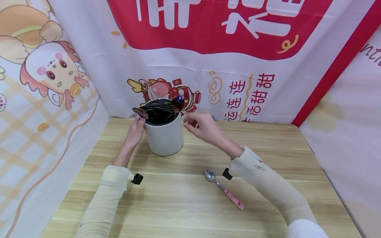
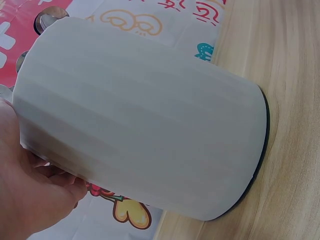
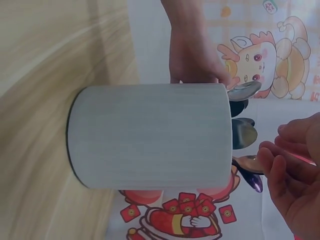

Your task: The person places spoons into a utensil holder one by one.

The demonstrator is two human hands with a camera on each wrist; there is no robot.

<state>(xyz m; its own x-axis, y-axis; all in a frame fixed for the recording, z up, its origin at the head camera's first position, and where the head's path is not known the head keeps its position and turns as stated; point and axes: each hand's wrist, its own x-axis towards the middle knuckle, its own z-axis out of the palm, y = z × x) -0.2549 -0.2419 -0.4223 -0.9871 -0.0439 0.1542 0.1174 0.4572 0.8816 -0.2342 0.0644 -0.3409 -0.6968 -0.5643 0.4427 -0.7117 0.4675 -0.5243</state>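
A pale grey utensil holder (image 1: 165,138) with a black slotted insert stands upright on the table, holding several spoons. My left hand (image 1: 137,130) grips its upper left edge, the thumb near the rim and the other fingers curled along its side. Beside the holder's upper right side is my right hand (image 1: 202,125), fingers loosely bent and nothing visible between them. In the right wrist view, its fingertips overlap the end of a copper-coloured spoon (image 3: 247,163); whether they touch cannot be told. A silver spoon with a pink handle (image 1: 233,199) lies on the table, below the right forearm.
The wood-grain table (image 1: 166,211) reaches back to a printed cloth (image 1: 190,66) hanging right behind the holder. More printed cloth (image 1: 83,115) borders the left side, and another stretch lines the right. A small black device (image 1: 137,179) sticks out from the left cuff.
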